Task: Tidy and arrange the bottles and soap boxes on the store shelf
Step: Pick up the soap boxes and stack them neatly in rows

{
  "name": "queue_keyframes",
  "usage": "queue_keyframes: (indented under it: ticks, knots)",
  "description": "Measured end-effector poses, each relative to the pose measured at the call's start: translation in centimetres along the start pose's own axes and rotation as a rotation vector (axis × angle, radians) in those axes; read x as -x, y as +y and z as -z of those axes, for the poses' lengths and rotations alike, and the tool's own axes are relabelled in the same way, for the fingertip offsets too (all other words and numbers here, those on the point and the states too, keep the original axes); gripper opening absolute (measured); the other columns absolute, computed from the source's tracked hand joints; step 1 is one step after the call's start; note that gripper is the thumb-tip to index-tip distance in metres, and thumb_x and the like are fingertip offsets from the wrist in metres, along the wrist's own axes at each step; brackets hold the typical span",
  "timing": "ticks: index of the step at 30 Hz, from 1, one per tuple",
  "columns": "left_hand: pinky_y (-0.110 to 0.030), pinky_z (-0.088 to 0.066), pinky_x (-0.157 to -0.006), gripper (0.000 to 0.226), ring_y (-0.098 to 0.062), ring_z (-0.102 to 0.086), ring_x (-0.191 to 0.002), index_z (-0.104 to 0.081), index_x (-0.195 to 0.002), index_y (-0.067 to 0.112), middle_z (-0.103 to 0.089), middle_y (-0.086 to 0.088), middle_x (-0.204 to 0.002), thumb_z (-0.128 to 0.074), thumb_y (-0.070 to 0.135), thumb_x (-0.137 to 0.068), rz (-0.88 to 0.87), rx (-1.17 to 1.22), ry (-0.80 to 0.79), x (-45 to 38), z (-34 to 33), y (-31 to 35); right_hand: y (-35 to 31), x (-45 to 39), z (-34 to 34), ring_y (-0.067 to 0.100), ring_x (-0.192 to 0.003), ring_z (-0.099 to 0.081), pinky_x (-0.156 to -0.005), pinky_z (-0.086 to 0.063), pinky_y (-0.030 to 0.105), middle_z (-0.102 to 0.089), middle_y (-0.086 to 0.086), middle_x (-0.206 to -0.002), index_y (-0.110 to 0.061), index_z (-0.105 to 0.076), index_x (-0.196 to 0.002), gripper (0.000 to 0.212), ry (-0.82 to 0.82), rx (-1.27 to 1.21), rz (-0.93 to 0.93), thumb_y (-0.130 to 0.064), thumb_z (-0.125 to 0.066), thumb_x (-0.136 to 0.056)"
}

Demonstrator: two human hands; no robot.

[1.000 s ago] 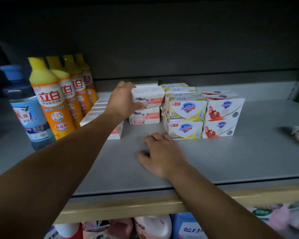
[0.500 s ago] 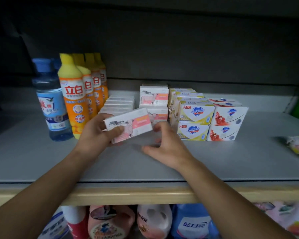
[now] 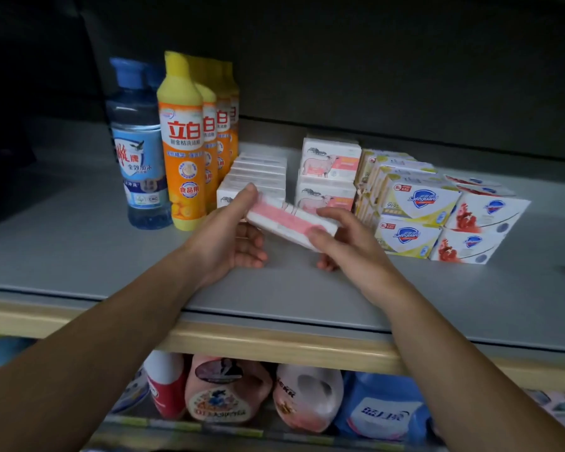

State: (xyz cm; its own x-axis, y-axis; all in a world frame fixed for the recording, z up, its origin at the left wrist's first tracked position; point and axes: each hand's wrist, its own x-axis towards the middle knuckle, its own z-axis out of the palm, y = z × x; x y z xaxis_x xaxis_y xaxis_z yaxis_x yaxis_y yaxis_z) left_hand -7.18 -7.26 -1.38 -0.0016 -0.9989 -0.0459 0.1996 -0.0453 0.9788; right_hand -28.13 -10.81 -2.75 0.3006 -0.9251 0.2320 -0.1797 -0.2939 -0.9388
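Observation:
I hold a white and pink soap box [image 3: 291,223] above the grey shelf [image 3: 79,256], tilted down to the right. My left hand [image 3: 232,236] grips its left end, thumb on top. My right hand [image 3: 346,243] grips its right end. Behind it lies a flat row of white soap boxes [image 3: 258,171], and a two-high stack of pink soap boxes [image 3: 330,177] stands to the right of that row. Further right stand yellow Safeguard boxes [image 3: 411,216] and red Safeguard boxes [image 3: 480,226]. Orange detergent bottles [image 3: 183,148] stand in a row at the left beside a blue bottle [image 3: 137,148].
The shelf's wooden front edge [image 3: 274,344] runs below my arms. Jugs and bottles [image 3: 307,396] fill the shelf underneath. Bare grey shelf surface spreads to the front and to the far left. A dark back panel closes the shelf behind.
My left hand took a pink soap box from the stack and brought it forward. My right hand rose from the shelf and now grips the box's right end; the box has turned edge-up.

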Motion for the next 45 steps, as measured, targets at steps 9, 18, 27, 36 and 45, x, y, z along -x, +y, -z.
queue_keyframes:
  ticks: [9, 18, 27, 36, 45]
  knots:
    - [-0.025, -0.048, -0.043, 0.079, -0.021, -0.06, -0.047, -0.068, -0.1, 0.005, -0.053, -0.009, -0.05, -0.054, 0.075, -0.067, -0.053, -0.131, 0.049, -0.2, -0.3, -0.4, -0.1, -1.0, 0.3, 0.015, -0.04, -0.045, -0.04, -0.032, 0.02, -0.058, 0.005, -0.061, -0.023, -0.067, -0.076, 0.044, 0.051, -0.144, -0.131, -0.059, -0.044, -0.088]
    - [-0.029, -0.056, -0.052, 0.035, -0.03, -0.07, -0.069, -0.061, -0.105, 0.008, -0.073, -0.02, -0.096, -0.066, 0.036, -0.084, -0.114, -0.14, -0.072, 0.4, -0.3, -0.6, 0.6, 0.0, 0.7, 0.014, -0.113, -0.064, -0.097, -0.051, 0.037, -0.065, 0.0, -0.125, -0.024, -0.061, -0.124, 0.045, 0.032, -0.248, 0.01, -0.005, -0.067, -0.083]
    - [-0.043, -0.061, -0.072, 0.041, -0.03, -0.07, -0.1, -0.055, -0.128, 0.007, -0.068, -0.013, -0.118, -0.062, -0.002, -0.088, -0.215, -0.075, -0.039, 1.0, -0.4, -0.5, 0.4, 0.5, 0.2, 0.002, -0.096, -0.066, -0.081, -0.05, 0.02, -0.07, -0.011, -0.112, -0.022, -0.063, -0.119, 0.034, 0.147, 0.117, 0.074, -0.012, -0.071, -0.087]
    - [-0.045, -0.054, -0.089, 0.02, -0.023, -0.066, -0.101, -0.067, -0.095, 0.004, -0.065, -0.011, -0.112, -0.07, 0.004, -0.074, -0.283, -0.016, -0.042, 1.3, -0.5, -0.4, 0.1, 0.9, 0.7, 0.014, -0.097, -0.066, -0.088, -0.054, 0.034, -0.063, 0.0, -0.119, -0.025, -0.059, -0.104, 0.02, 0.037, -0.092, 0.062, -0.017, -0.069, -0.089]
    - [-0.043, -0.054, -0.09, 0.017, -0.023, -0.066, -0.104, -0.068, -0.093, 0.006, -0.066, -0.008, -0.118, -0.064, -0.006, -0.082, -0.291, -0.062, -0.018, 1.0, -0.7, -0.6, 0.2, 1.2, 0.6, 0.014, -0.1, -0.066, -0.083, -0.052, 0.022, -0.056, 0.007, -0.129, -0.031, -0.058, -0.12, 0.058, -0.005, 0.072, 0.086, 0.001, -0.077, -0.076]
